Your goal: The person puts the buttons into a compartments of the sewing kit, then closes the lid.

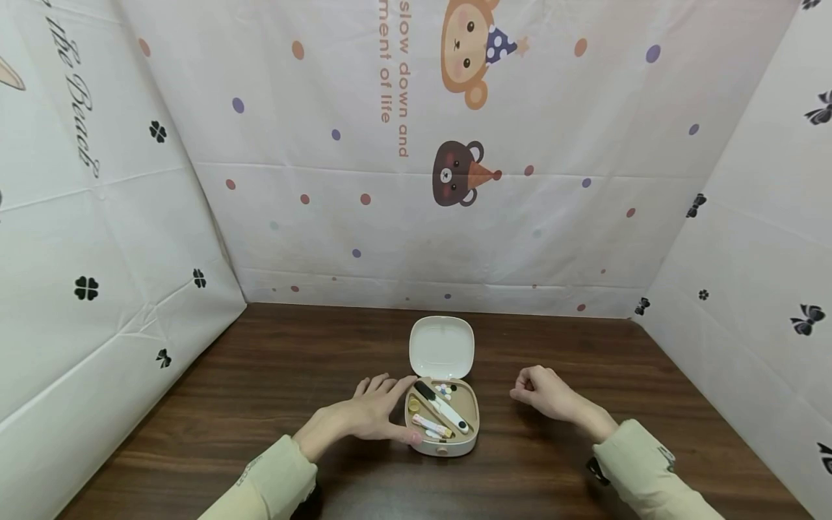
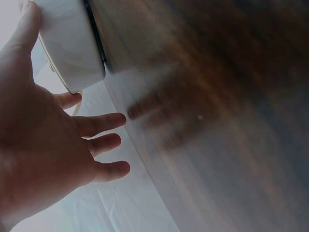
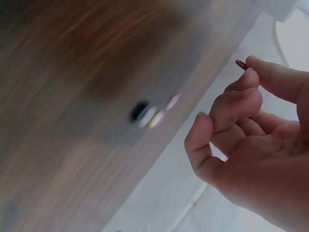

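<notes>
White rounded-square case [image 1: 463,447], lid [image 1: 442,347] tipped back, on dark brown wood-grain worktop [image 1: 533,469]

Against its left side, left hand [image 1: 370,413] with spread fingers, thumb at the front corner; well apart to the right, right hand [image 1: 551,395] with a tiny dark red piece [image 3: 240,64] between thumb and forefinger; on the worktop, blurred small black, white, yellow and pink pieces [image 3: 147,118]; inside the case, slim black-and-white tool [image 1: 445,412] on the diagonal, pale printed tube [image 1: 430,425] just beside.

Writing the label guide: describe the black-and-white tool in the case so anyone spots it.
On the brown table, beside the left hand, sits a white case with its lid open. Inside, a slim tool lies diagonally. It is the longest piece there, white with one black end, unlike the shorter pink-and-yellow tube beside it.
</notes>
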`<state>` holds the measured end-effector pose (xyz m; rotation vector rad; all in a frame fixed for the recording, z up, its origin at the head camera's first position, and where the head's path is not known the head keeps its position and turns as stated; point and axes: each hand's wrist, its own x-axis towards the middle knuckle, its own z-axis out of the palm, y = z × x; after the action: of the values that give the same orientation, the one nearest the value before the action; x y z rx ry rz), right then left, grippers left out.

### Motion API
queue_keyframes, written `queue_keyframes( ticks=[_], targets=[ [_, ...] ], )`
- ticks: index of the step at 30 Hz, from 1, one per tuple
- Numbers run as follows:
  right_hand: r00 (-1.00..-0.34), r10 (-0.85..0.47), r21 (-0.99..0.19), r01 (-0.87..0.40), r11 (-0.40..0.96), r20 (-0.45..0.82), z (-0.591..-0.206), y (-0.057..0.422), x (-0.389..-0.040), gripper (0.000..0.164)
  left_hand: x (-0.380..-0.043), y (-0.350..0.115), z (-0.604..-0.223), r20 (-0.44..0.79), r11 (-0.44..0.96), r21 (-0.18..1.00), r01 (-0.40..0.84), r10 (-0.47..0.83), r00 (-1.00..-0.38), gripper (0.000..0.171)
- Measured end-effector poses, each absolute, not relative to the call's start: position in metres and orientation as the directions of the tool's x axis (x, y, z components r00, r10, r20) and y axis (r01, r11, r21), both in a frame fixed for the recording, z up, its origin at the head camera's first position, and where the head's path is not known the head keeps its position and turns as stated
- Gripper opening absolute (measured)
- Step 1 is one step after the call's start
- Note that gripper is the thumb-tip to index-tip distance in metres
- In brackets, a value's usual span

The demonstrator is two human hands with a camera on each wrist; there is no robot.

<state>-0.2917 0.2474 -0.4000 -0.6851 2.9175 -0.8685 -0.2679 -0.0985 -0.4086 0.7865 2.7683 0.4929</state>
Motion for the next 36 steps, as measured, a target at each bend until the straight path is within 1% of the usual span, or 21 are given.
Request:
queue_keyframes(
  ticks=[4, 9, 16, 23, 31, 36],
  targets=[
    [-0.887, -0.451, -0.590, -0.418, 0.691, 0.100, -0.394, 0.235, -0.292, 0.020, -0.267, -0.099, -0.408, -0.119, 0.802, 0.370, 0.468, 0.541, -0.833, 0.102],
    [-0.871, -0.488, -0.678, -0.391, 0.622, 0.055, -0.391, 0.221, -0.292, 0.022, -0.266, -0.099, -0.407, -0.115, 0.799, 0.372, 0.472, 0.544, -0.831, 0.101],
    [-0.856, -0.515, -0.723, -0.380, 0.577, 0.040, -0.388, 0.201, -0.295, 0.021, -0.267, -0.099, -0.407, -0.111, 0.801, 0.369, 0.472, 0.542, -0.833, 0.102],
    [-0.839, -0.534, -0.701, -0.440, 0.560, 0.100, -0.393, 0.183, -0.301, 0.015, -0.267, -0.099, -0.409, -0.112, 0.803, 0.368, 0.470, 0.539, -0.835, 0.102],
    [-0.837, -0.528, -0.680, -0.470, 0.563, 0.141, -0.399, 0.167, -0.301, 0.017, -0.268, -0.098, -0.408, -0.117, 0.805, 0.363, 0.469, 0.538, -0.835, 0.102],
    [-0.849, -0.500, -0.656, -0.475, 0.587, 0.168, -0.403, 0.161, -0.300, 0.018, -0.268, -0.098, -0.407, -0.125, 0.802, 0.367, 0.472, 0.545, -0.829, 0.102]
  ],
)
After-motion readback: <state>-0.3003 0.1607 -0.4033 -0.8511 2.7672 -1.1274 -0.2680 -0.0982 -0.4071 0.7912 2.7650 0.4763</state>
